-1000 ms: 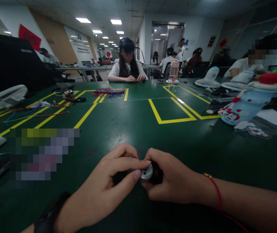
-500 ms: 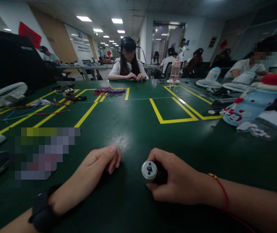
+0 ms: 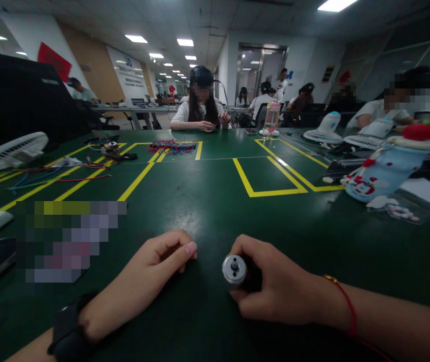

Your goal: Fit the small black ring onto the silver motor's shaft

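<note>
My right hand [image 3: 271, 281] is wrapped around a small cylindrical motor [image 3: 234, 271], held upright. Its round silver end faces up, with a short shaft in the middle and dark holes beside it; the lower body is hidden by my fingers. To the left, my left hand [image 3: 166, 259] rests low over the green table [image 3: 207, 211], apart from the motor. Its fingers are loosely curled with the thumb against the index finger, and nothing shows in them. The left wrist wears a black watch [image 3: 70, 327].
A bundle of red and blue wires [image 3: 173, 146] lies at the far side, with loose wires [image 3: 60, 173] to the left. A blue bottle [image 3: 392, 166] stands at right, near white fans [image 3: 324, 129]. Across the table sits a person [image 3: 200, 100] in a headset.
My left hand has turned, its thumb now lying forward along the index finger, and it has shifted slightly right. The right hand keeps the motor in nearly the same place. The view has tilted slightly up.
</note>
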Demonstrator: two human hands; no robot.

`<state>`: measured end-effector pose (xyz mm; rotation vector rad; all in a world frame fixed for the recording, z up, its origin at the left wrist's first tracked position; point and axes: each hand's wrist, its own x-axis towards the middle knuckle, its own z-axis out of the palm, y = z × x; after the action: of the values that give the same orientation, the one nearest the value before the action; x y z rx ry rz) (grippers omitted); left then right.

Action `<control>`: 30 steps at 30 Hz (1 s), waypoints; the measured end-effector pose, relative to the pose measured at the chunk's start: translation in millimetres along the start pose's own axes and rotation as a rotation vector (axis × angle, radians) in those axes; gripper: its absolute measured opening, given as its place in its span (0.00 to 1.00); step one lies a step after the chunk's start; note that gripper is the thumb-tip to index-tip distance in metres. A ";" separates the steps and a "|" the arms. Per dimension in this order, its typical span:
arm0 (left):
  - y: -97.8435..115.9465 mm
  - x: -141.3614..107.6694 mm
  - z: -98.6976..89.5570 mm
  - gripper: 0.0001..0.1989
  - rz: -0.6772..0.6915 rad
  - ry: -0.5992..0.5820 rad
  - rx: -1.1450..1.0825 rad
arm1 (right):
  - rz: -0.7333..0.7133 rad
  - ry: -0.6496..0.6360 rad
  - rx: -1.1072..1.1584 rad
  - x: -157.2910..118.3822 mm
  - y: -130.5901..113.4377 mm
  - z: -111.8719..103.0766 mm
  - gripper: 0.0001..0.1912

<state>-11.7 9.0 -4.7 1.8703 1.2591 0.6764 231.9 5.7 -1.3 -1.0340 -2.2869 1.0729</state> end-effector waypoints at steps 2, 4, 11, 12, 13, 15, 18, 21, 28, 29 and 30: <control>2.4 -0.7 2.4 0.12 -0.017 0.002 -0.006 | -0.009 0.009 -0.012 0.2 0.9 0.5 0.16; 6.9 -1.9 5.7 0.10 -0.018 0.003 -0.022 | -0.018 0.017 -0.021 0.6 1.7 1.3 0.17; 35.4 -2.9 22.5 0.08 0.239 0.018 0.069 | -0.043 0.033 -0.070 3.1 2.3 4.3 0.14; 39.3 -2.6 24.6 0.07 0.266 0.031 0.070 | -0.050 0.036 -0.076 3.5 2.6 4.6 0.14; 42.5 -2.3 26.2 0.07 0.280 0.052 0.070 | -0.055 0.039 -0.080 3.8 2.9 4.9 0.13; 45.9 -2.3 27.6 0.08 0.283 0.103 0.066 | -0.052 0.050 -0.085 4.3 3.4 5.1 0.13; 43.0 -4.1 25.1 0.08 0.258 0.152 0.036 | -0.035 0.034 -0.081 4.3 3.5 4.8 0.13; 32.0 -7.0 19.0 0.08 0.240 0.150 0.027 | -0.042 0.028 -0.064 3.8 3.2 4.3 0.14; 5.8 -7.2 11.1 0.09 0.232 0.032 0.147 | -0.021 0.021 -0.041 1.0 3.7 3.3 0.16; 4.0 -6.2 11.6 0.08 0.228 0.007 0.167 | -0.013 0.017 -0.032 0.7 3.7 3.1 0.16; 2.7 -5.2 12.4 0.08 0.224 -0.018 0.188 | -0.007 0.015 -0.025 0.6 3.7 2.9 0.17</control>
<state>-2.7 -0.1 -9.6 2.1901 1.1444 0.6750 231.4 6.4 -6.0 -1.0394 -2.2964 1.0325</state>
